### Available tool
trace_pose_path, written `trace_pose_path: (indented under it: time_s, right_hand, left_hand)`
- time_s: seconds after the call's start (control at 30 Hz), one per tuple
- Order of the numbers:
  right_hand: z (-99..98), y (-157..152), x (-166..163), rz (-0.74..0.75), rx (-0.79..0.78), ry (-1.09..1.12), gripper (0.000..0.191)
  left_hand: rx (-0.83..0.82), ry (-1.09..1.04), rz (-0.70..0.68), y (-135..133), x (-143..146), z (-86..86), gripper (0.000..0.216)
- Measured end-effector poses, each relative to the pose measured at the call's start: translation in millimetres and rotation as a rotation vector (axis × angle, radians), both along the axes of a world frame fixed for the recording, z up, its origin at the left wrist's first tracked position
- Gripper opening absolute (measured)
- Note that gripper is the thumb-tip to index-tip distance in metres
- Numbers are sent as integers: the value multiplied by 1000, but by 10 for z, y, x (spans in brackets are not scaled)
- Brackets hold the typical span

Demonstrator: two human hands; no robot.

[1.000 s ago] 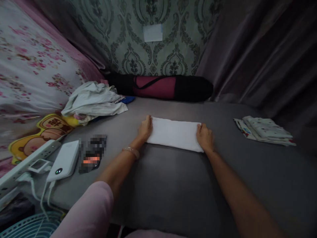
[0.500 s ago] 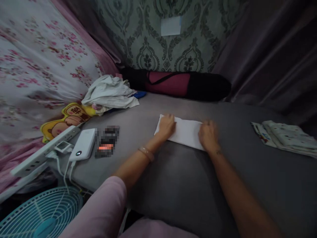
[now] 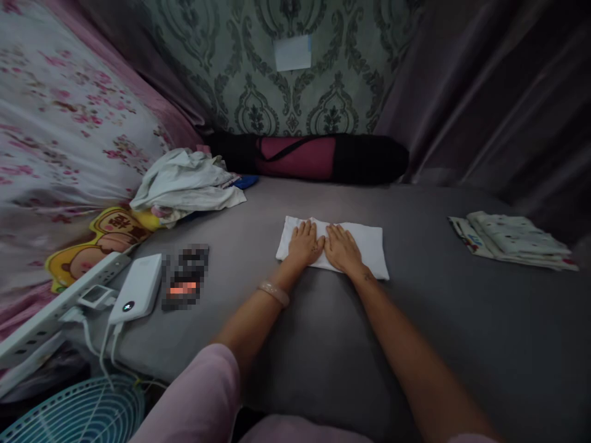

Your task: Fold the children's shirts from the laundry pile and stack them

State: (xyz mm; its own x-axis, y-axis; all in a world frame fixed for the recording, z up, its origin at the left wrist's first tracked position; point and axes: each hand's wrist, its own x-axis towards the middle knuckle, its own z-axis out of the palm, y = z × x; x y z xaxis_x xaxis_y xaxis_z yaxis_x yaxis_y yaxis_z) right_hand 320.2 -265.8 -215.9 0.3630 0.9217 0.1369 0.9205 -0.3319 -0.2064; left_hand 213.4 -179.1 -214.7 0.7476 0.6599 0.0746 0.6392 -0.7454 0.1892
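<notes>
A white folded cloth (image 3: 370, 246) lies flat as a long rectangle on the grey bed sheet (image 3: 314, 344). My left hand (image 3: 305, 243) rests palm down on its left half, fingers stretched out. Beside it, my right hand (image 3: 342, 247) presses flat on the middle of the cloth, fingers also extended. The two thumbs nearly meet. Part of the cloth is hidden beneath both hands.
Folded patterned clothes (image 3: 512, 240) lie at the right. On the left are a crumpled pale garment pile (image 3: 184, 181), a yellow plush cushion (image 3: 111, 240), a white power bank (image 3: 137, 288), a power strip (image 3: 60, 307) and a blue fan (image 3: 78, 412). A black-and-red long bag (image 3: 295, 158) lies along the wall.
Both hands were curled at the two ends of the cloth. My right hand has come inward to the middle, and both now lie flat. The view has shifted slightly.
</notes>
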Motion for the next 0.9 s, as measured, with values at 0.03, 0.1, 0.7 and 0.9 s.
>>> trace_pose_path:
  time_s: [0.03,0.1,0.7,0.9]
  right_hand:
    - [2,-18,6,-10,-9,-11,55]
    - [1,-49,18,-33,-22,-27,59]
    - [-14,-585,371,-264,-28,-53,64]
    - [43,-828,622,-350,-155,26,64]
  left_hand:
    - [-1,-4,23,16,-26,1,70]
    - [9,-18,74,51,-79,-4,78]
    - [-79,-11,71,397,-585,-91,77]
    - [-140,-46,25,413,-855,-46,67]
